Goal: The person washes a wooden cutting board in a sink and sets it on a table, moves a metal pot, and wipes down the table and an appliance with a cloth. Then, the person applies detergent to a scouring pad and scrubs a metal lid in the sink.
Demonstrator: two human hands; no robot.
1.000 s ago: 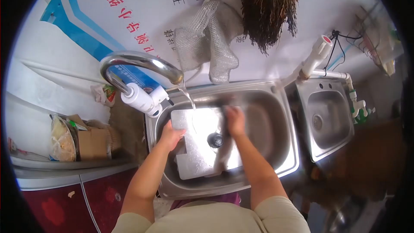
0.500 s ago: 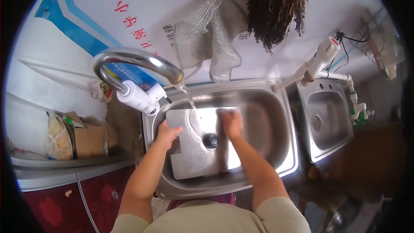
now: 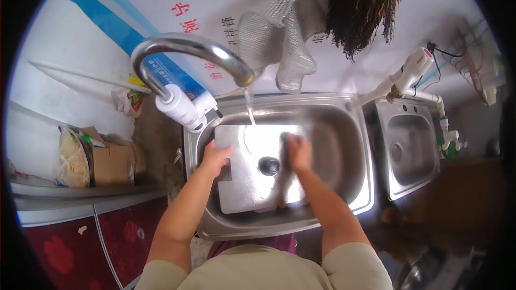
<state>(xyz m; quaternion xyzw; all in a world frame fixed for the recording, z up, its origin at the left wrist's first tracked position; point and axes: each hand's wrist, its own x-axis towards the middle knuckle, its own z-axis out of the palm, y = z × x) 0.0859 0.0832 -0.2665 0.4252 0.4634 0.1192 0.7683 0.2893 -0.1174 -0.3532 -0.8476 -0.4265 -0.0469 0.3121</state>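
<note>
A flat metal panel (image 3: 250, 188) with a black knob (image 3: 269, 166) lies tilted in the large steel sink (image 3: 344, 145). Water runs onto its upper part from the curved faucet (image 3: 196, 43). My left hand (image 3: 216, 158) grips the panel's left edge beside a notch, thumb on top. Over the right part of the panel is my right hand (image 3: 299, 153), its fingers curled and blurred; whatever it may hold is too unclear to name.
A smaller sink (image 3: 411, 153) stands at the right beside white pipes (image 3: 411, 75). Mesh cloth (image 3: 293, 48) and a brown bristle broom (image 3: 365, 5) hang on the wall behind. Cardboard (image 3: 110, 165) and bagged items stand at the left.
The camera view has shifted a little. My left hand stays on the panel's left edge, while my right hand has moved slightly over the panel's right side. Water still runs.
</note>
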